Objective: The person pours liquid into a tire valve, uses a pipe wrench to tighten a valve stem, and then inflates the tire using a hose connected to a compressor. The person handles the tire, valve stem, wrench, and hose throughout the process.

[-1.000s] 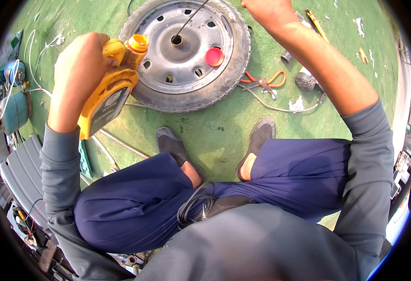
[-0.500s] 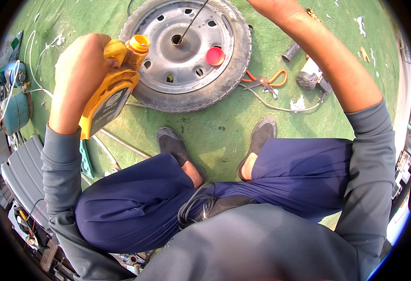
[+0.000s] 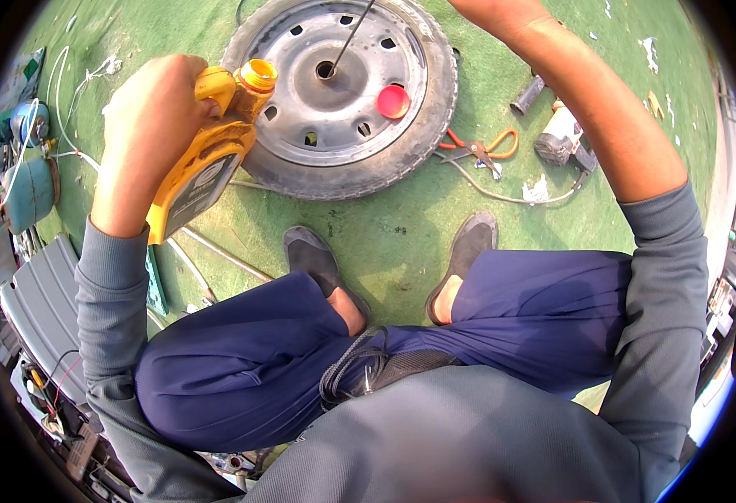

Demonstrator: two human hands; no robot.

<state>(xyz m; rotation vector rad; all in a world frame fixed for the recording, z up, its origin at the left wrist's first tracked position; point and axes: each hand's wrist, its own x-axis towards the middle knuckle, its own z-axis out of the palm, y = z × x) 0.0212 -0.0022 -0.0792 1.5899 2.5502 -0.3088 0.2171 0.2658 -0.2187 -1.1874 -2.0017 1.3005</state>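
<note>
My left hand [image 3: 150, 117] grips the handle of a yellow plastic jug [image 3: 192, 189], whose uncapped spout points up beside the wheel. A steel wheel with a tyre [image 3: 317, 172] lies flat on the green mat [image 3: 393, 230], with a red cap [image 3: 392, 102] on its rim. A thin dark rod [image 3: 352, 33] stands at a slant in the hub hole, its top out of frame. My right hand [image 3: 498, 15] is raised at the top edge, right of the rod; its fingers are cut off, so I cannot see what they hold.
Orange-handled scissors [image 3: 498, 147], a cylindrical tool [image 3: 556, 142], a dark tube [image 3: 525, 99] and hoses [image 3: 225, 251] lie around the wheel. Teal tanks [image 3: 26, 197], a grey ridged case [image 3: 37, 302] and cluttered tools crowd the left. My feet [image 3: 309, 256] rest below the wheel.
My right hand has moved slightly right and up, further out of view. The rod's visible top shifts little. My left hand and jug sit slightly higher and further right in the picture.
</note>
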